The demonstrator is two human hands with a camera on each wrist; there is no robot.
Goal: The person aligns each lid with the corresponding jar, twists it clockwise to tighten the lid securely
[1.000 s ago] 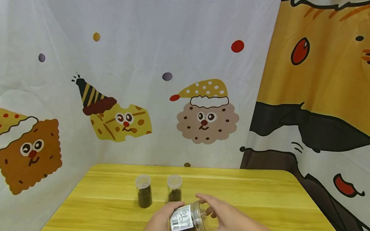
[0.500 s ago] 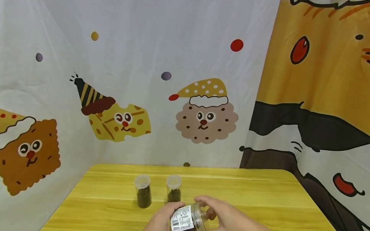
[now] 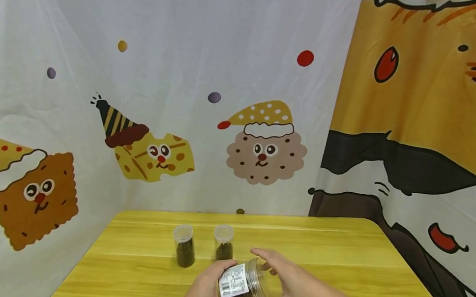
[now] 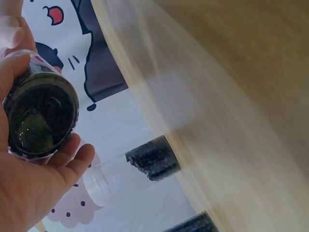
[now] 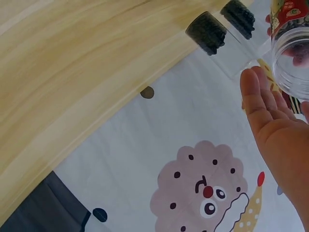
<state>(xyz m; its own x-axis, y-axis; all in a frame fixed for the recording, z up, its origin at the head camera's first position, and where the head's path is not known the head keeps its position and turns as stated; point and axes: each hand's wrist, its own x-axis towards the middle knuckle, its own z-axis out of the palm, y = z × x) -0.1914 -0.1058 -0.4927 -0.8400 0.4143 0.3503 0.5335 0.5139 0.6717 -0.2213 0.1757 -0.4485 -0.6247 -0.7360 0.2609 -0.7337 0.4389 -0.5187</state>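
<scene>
My left hand [image 3: 204,294] grips a clear plastic jar [image 3: 234,282] with a white printed label, tilted so that its clear, ridged lid end [image 3: 256,275] points right. Dark contents fill part of it. In the left wrist view the jar's round base [image 4: 41,118] faces the camera, with thumb and fingers around its side. My right hand [image 3: 298,290] is spread around the lid end. In the right wrist view its fingers [image 5: 251,89] stand apart from the clear lid [image 5: 294,63], and a red patterned label shows above it.
Two clear cylindrical containers with dark contents stand behind the hands: one left [image 3: 184,247], one right [image 3: 224,243] just beyond the jar. They rest on a yellow wood-grain table [image 3: 133,274]. A cartoon-printed cloth [image 3: 177,62] hangs behind the table.
Half a second ago my right fingers closed in on the lid end; now they have spread away from it. The left hand and jar have hardly moved.
</scene>
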